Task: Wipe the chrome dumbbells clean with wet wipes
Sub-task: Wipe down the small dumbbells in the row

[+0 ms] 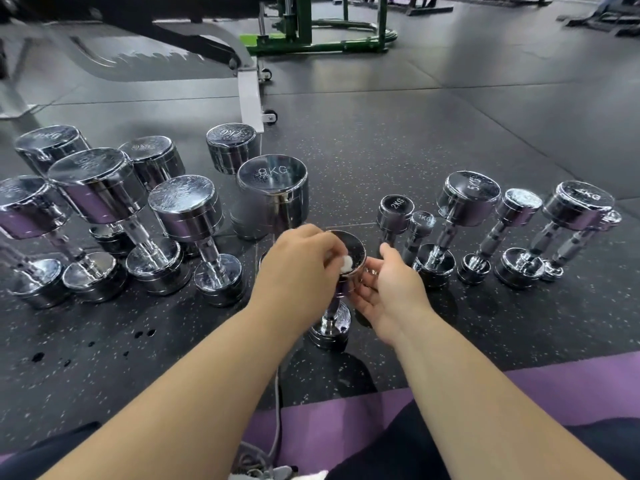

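Centrally, upright dumbbell [333,311], left hand [300,262] pinching wet wipe [347,263] on top, right hand [391,295] curled round it.

fourteen chrome dumbbells [272,188], one wet wipe [347,263], two hands [300,263] [393,292].

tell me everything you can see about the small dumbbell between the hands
The dumbbell is small and shiny chrome: two round heads joined by a slim handle. It stands on end on the dark speckled floor, in front of the 9KG dumbbell. Its top face looks dark, and no weight mark can be read. The left hand pinches a bunched white wipe against the top's edge. The right hand holds the upper head's side.
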A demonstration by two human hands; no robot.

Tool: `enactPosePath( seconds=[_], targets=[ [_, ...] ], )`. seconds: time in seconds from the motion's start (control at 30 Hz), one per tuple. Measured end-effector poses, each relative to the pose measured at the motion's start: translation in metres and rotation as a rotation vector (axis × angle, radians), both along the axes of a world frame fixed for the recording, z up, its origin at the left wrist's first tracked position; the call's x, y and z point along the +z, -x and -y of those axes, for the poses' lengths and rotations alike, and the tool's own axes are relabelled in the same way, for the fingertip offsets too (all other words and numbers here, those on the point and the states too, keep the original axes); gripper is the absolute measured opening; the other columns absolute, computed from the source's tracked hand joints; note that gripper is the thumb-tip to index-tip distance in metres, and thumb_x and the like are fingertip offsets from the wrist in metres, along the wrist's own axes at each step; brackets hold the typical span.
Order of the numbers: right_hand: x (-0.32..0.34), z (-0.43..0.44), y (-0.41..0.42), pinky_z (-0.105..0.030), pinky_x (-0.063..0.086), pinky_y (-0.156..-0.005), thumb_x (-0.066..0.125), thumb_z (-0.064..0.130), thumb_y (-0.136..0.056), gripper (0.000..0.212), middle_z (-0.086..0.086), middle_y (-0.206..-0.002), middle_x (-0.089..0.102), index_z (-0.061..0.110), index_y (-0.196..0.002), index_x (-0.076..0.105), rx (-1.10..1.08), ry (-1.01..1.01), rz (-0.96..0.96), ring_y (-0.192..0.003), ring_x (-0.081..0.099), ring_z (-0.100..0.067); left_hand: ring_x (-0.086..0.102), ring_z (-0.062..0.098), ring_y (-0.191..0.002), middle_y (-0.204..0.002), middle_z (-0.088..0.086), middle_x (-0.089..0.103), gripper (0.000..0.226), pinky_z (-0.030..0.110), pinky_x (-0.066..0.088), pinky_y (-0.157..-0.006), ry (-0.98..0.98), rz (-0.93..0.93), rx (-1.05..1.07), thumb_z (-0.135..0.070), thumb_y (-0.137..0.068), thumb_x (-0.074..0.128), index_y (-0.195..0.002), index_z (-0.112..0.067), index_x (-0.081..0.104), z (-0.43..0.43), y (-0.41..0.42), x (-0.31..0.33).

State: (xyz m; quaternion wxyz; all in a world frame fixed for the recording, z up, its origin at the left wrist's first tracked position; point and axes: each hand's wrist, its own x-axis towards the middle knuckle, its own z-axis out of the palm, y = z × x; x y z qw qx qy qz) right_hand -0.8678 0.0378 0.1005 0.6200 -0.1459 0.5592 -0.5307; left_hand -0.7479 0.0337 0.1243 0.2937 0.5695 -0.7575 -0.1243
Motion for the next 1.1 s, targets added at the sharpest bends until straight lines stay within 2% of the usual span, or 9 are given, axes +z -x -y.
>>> enactPosePath(
  seconds=[0.1,0.2,0.27,0.5,0.63,0.73,0.83,0.93,1.1],
  targets=[
    [0.003,0.004,-0.002,-0.029,0.053,-0.062,0.038,0.042,-0.103,0.044,-0.006,-0.063,0.063,0.009,-0.087,0.062,0.025,0.018,0.002,-0.056,0.061,-0.019,0.052,0.013,-0.104,-0.104,-0.012,0.061,0.015,0.028,0.042,-0.088,-0.037,0.004,-0.142,-0.018,-0.093,0.059,-0.098,-0.024,0.073,-0.002,0.01,0.007],
    [0.007,0.002,-0.002,-0.022,0.049,-0.044,0.036,0.039,-0.105,0.046,-0.003,-0.051,0.063,0.008,-0.082,0.061,0.018,0.029,0.0,-0.042,0.06,-0.014,0.052,0.021,-0.11,-0.114,-0.005,0.06,0.021,0.034,0.042,-0.095,-0.07,-0.01,0.018,-0.017,-0.097,0.052,-0.103,-0.022,0.071,0.018,0.011,0.007],
    [0.004,0.003,0.0,-0.024,0.051,-0.048,0.036,0.039,-0.105,0.046,-0.002,-0.051,0.063,0.008,-0.084,0.061,-0.006,0.025,-0.006,-0.047,0.059,-0.014,0.05,0.021,-0.112,-0.116,-0.005,0.06,0.021,0.032,0.04,-0.097,-0.05,-0.01,0.096,-0.017,-0.096,0.053,-0.104,-0.022,0.071,0.018,0.0,0.003],
    [0.006,0.003,0.006,-0.014,0.043,-0.038,0.046,0.033,-0.102,0.031,0.004,-0.065,0.07,0.014,-0.096,0.07,0.099,0.167,-0.053,-0.047,0.063,-0.003,0.062,0.005,-0.087,-0.088,-0.019,0.068,0.017,0.019,0.044,-0.077,-0.107,-0.134,0.004,-0.022,-0.089,0.064,-0.095,-0.033,0.075,0.015,0.006,0.006],
    [0.01,0.002,0.007,-0.019,0.057,-0.071,0.063,0.009,-0.091,0.027,0.0,-0.116,0.071,0.012,-0.117,0.069,0.242,0.372,-0.053,-0.094,0.071,-0.008,0.073,0.014,-0.085,-0.087,-0.008,0.076,0.025,0.038,0.058,-0.084,-0.37,-0.602,-0.054,-0.01,-0.087,0.068,-0.094,-0.033,0.07,0.009,-0.005,0.007],
    [0.005,0.005,0.005,-0.03,0.049,-0.102,0.072,0.012,-0.086,0.03,0.005,-0.134,0.061,0.019,-0.115,0.071,0.234,0.413,-0.345,-0.118,0.061,-0.009,0.072,0.013,-0.092,-0.095,-0.005,0.075,0.034,0.04,0.059,-0.083,-0.362,-0.833,-0.03,0.006,-0.082,0.068,-0.098,-0.024,0.067,0.01,-0.007,0.003],
    [0.001,0.004,0.002,-0.02,0.049,-0.091,0.074,0.021,-0.086,0.01,0.015,-0.108,0.071,0.029,-0.093,0.076,0.132,0.475,-0.602,-0.1,0.065,0.004,0.062,0.003,-0.074,-0.081,-0.009,0.067,0.018,0.017,0.05,-0.067,-0.262,-0.94,0.186,-0.007,-0.084,0.071,-0.089,-0.023,0.066,0.01,-0.005,-0.004],
    [-0.001,0.005,0.005,-0.017,0.052,-0.073,0.067,0.015,-0.09,0.017,0.015,-0.084,0.071,0.03,-0.088,0.073,-0.019,0.508,-0.764,-0.078,0.065,0.0,0.044,0.01,-0.058,-0.064,-0.005,0.052,0.014,0.019,0.039,-0.054,-0.4,-1.056,0.428,-0.014,-0.092,0.056,-0.078,-0.018,0.058,0.004,-0.002,-0.019],
    [-0.022,0.012,0.011,-0.032,0.052,-0.087,0.048,-0.005,-0.094,0.037,0.004,-0.078,0.072,0.022,-0.08,0.07,-0.028,0.194,-0.341,-0.084,0.063,-0.015,0.051,0.009,-0.042,-0.048,-0.006,0.058,0.033,0.023,0.047,-0.048,-0.756,-1.179,0.39,-0.025,-0.101,0.042,-0.073,-0.018,0.057,-0.005,0.005,-0.025]
  ],
)
